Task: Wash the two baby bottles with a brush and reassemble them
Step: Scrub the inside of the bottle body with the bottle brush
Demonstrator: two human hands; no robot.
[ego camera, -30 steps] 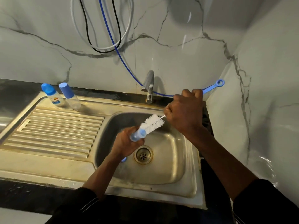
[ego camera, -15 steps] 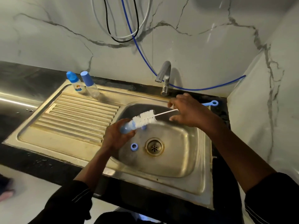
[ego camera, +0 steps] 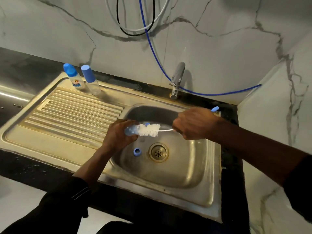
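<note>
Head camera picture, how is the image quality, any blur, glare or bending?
Head view: motion blur softens the right hand, the brush and the bottle in the left hand. Head view: a glare streak crosses the dark counter at far left. Head view: wide-angle distortion bows the sink rim and counter edge.

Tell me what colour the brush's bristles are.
White; the bristles show best in the head view.
</note>
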